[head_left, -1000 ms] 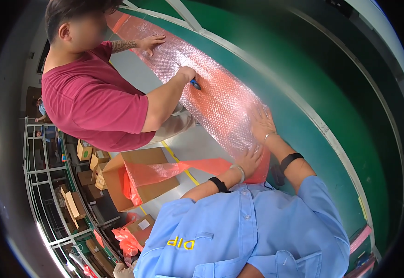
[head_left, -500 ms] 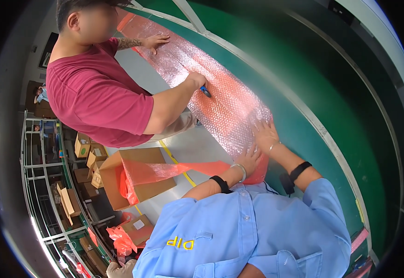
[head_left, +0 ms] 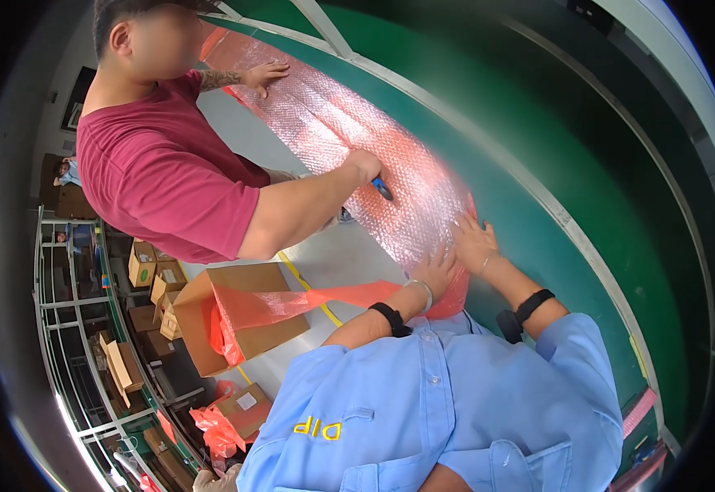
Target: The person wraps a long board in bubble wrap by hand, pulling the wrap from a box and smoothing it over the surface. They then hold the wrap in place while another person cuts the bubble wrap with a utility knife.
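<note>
A long sheet of pink bubble wrap [head_left: 407,176] lies over the green worktop. My left hand [head_left: 434,275] presses flat on its near end, fingers spread. Just to its right, my right hand [head_left: 474,243] also lies open on the near edge of the sheet. Neither hand grips anything. Across from me, a co-worker's fist [head_left: 364,166] holds a small blue and black tool [head_left: 382,189] against the wrap; its tip is too small to make out. That person's other hand [head_left: 267,75] rests flat on the far part of the sheet.
A strip of pink wrap [head_left: 292,305] trails off the worktop into an open cardboard box [head_left: 275,332] on the floor at left. Another carton [head_left: 243,407] stands near pink film [head_left: 216,430]. A metal rail [head_left: 530,190] runs along the green worktop [head_left: 501,209]. Shelving [head_left: 70,303] is further left.
The co-worker's fist and tool have moved along the wrap toward me. My hands stay on the near end, with only a slight shift.
</note>
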{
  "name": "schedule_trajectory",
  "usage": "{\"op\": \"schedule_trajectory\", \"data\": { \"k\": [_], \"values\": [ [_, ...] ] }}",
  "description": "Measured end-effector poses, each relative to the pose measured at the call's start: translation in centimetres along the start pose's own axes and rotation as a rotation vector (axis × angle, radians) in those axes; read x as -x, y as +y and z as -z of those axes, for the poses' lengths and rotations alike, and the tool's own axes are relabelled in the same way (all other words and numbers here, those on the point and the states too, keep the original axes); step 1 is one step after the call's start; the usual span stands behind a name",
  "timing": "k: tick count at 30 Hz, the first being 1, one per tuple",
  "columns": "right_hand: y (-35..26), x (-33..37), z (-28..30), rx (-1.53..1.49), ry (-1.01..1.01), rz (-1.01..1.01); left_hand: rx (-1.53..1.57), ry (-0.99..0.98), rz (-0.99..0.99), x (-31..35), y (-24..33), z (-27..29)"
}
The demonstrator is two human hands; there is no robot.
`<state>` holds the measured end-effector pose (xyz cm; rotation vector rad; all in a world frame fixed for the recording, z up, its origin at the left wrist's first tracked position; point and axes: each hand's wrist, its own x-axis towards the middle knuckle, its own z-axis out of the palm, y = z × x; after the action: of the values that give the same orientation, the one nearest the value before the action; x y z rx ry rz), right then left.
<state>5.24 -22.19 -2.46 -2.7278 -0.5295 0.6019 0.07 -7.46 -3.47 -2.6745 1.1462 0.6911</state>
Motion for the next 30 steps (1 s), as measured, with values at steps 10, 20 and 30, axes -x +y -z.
{"op": "schedule_trajectory", "data": {
  "k": [10, 20, 30],
  "values": [
    [0.8, 0.2, -0.4, 0.028, 0.005, 0.037, 0.077, 0.051, 0.039, -0.1, 1.3, -0.2],
    [0.2, -0.2, -2.3, 0.08, 0.052, -0.002, 0.016, -0.051, -0.14, 1.2, 6.1, -1.6],
    [-1.7, 5.0, -3.7, 0.113, 0.119, -0.222, 0.065, -0.248, -0.096, -1.0, 7.7, -1.3]
  ]
}}
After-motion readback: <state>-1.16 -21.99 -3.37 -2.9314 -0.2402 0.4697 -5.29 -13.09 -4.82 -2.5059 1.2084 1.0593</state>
